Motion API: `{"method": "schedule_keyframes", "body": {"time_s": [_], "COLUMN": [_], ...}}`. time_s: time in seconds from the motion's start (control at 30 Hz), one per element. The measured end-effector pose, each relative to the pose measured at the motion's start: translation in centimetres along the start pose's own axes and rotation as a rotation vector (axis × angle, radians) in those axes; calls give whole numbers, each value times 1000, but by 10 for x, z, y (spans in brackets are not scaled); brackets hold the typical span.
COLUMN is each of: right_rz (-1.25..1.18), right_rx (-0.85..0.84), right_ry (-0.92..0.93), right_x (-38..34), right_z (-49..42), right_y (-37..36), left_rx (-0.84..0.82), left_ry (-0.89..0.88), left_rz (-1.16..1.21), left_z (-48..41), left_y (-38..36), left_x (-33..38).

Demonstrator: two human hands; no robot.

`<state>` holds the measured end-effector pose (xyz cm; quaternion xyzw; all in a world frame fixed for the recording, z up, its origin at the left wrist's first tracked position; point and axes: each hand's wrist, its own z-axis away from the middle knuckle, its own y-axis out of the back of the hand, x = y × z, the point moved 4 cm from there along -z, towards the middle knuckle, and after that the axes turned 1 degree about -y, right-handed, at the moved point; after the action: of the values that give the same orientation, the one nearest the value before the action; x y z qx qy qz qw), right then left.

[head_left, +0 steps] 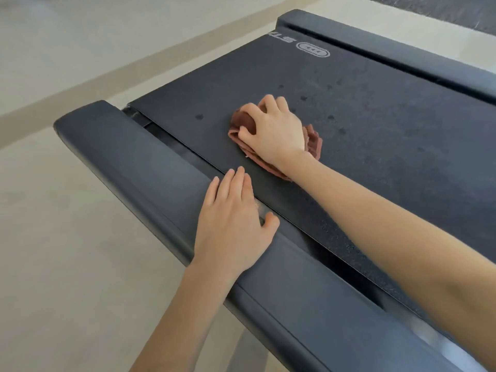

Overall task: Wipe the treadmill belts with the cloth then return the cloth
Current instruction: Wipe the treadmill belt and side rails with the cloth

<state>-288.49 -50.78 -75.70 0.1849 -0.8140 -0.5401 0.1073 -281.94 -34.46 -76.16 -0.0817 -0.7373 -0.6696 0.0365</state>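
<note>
Near side rail point(150, 162): left hand point(230, 221) rests flat on it, fingers straight, holding nothing.
Belt point(389, 135): right hand point(271, 130), fingers curled into the bunched brown cloth point(314, 142), presses it mid-belt.
Advice: keep even pressure and overlap the strokes across the dark spots point(342, 130).
Room: open belt as far as the far rail point(389, 47).

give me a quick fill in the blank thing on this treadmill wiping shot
1. The right hand grips a bunched reddish-brown ____ on the belt.
2. The left hand lies flat on the side rail, holding ____.
3. The oval logo is printed at the belt's ____ end, beyond the right hand.

Missing words: cloth; nothing; far
</note>
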Motion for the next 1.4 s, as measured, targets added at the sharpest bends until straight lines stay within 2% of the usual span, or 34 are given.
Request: {"method": "schedule_keyframes", "body": {"time_s": [0.1, 0.27, 0.47, 0.57, 0.8, 1.0, 1.23, 1.4], "right_rz": [-54, -172, -186, -189, -196, -77, -204, -214], "right_rx": [40, 12, -35, -35, 0, -17, -68, -93], "right_ry": [20, 171, 161, 151, 55, -58, 98, 61], "right_x": [1, 8, 46, 48, 50, 50, 75, 133], "right_z": [12, 80, 183, 183, 123, 63, 125, 198], "right_y": [4, 41, 86, 89, 65, 36, 68, 101], "left_rx": [-7, -2, 20, 20, -16, -27, -42, -54], "left_ry": [67, 63, 64, 25, -14, -35, -16, -9], "left_rz": [-14, -24, -12, -11, -7, -38, -2, -21], "left_z": [0, 1, 2, 3, 3, 2, 3, 4], "left_y": [-1, -1, -3, -2, -2, -6, -5, -4], "left_x": [-4, -4, -4, -4, -2, -5, -5, -4]}}
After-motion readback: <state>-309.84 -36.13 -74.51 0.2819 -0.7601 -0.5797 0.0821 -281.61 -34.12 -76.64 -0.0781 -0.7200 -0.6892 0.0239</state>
